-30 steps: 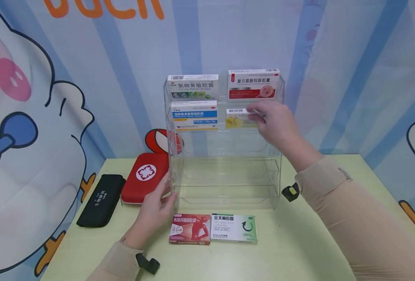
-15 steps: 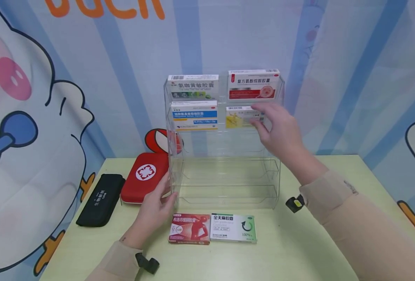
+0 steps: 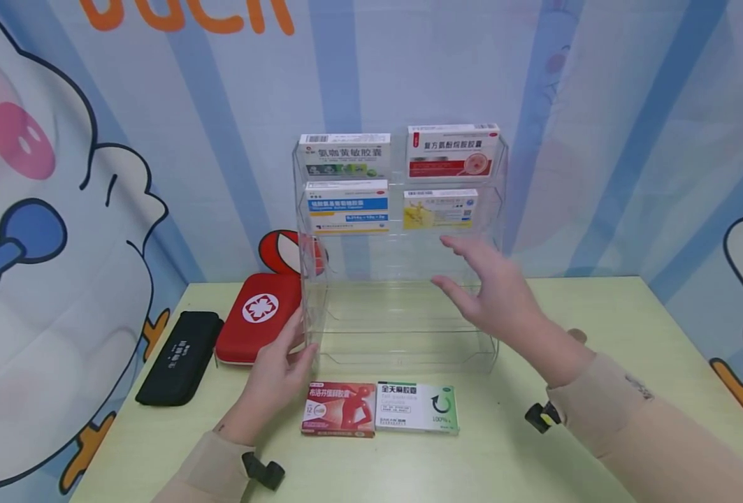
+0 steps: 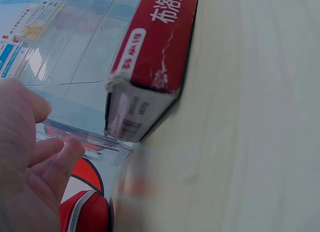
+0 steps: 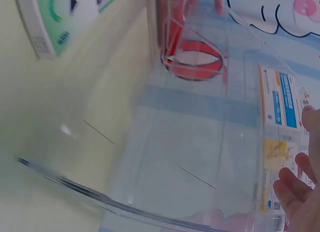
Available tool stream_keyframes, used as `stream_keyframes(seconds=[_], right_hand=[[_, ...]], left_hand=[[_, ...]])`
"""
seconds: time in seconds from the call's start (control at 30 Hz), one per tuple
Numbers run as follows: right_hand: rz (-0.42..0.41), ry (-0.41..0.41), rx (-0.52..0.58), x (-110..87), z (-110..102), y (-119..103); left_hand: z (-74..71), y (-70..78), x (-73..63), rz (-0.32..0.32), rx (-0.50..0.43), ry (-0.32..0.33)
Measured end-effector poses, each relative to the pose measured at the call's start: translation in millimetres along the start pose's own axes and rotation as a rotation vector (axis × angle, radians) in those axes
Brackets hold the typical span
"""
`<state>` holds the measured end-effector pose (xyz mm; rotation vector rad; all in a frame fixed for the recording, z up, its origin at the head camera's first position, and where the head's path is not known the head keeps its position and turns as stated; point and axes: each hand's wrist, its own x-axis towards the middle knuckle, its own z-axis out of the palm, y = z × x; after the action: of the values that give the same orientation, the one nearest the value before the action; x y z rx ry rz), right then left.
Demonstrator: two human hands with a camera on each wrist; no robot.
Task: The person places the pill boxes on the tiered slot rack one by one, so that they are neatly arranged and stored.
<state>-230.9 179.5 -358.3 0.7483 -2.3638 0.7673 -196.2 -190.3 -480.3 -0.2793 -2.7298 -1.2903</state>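
Observation:
A clear tiered display rack (image 3: 402,332) stands upright on the table. My left hand (image 3: 277,370) holds its lower left edge; in the left wrist view the thumb (image 4: 40,108) and fingers (image 4: 67,159) lie on either side of the panel. My right hand (image 3: 500,290) is in front of the rack's right side, fingers apart and holding nothing. Just above it, a yellow-and-white medicine box (image 3: 440,209) sits in the second tier, beside a blue-and-white box (image 3: 348,207). The top tier bears a green-and-white box (image 3: 346,155) and a red-and-white box (image 3: 453,152).
On the table (image 3: 503,461) before the rack, a red medicine box (image 3: 338,410) and a green-and-white one (image 3: 416,408) lie flat side by side. Left of the rack are a red zip case (image 3: 245,335) with a white cross emblem and a black pouch (image 3: 179,360). A printed cloth (image 3: 220,140) hangs behind.
My right hand has let go of the yellow-and-white box in the second tier and moved down and toward me, its fingers spreading. My left hand stays on the rack.

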Motion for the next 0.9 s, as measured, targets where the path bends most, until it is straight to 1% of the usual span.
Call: stream_keyframes(seconds=[0.27,0.57,0.8,0.9], right_hand=[[0.03,-0.115,-0.015,-40.4,16.2,-8.5],[0.006,-0.223,-0.01,-86.4,34.0,-20.0],[0.018,-0.291,-0.01,-111.4,41.8,-17.4],[0.048,-0.34,-0.02,-118.8,43.9,-16.4]], left_hand=[[0.1,-1.7,-0.5,0.016,-0.001,0.008],[-1.2,-0.1,-0.7,0.007,-0.011,-0.003],[-1.1,-0.5,0.4,0.005,-0.011,-0.001],[-0.6,-1.1,0.3,0.004,-0.008,-0.004]])
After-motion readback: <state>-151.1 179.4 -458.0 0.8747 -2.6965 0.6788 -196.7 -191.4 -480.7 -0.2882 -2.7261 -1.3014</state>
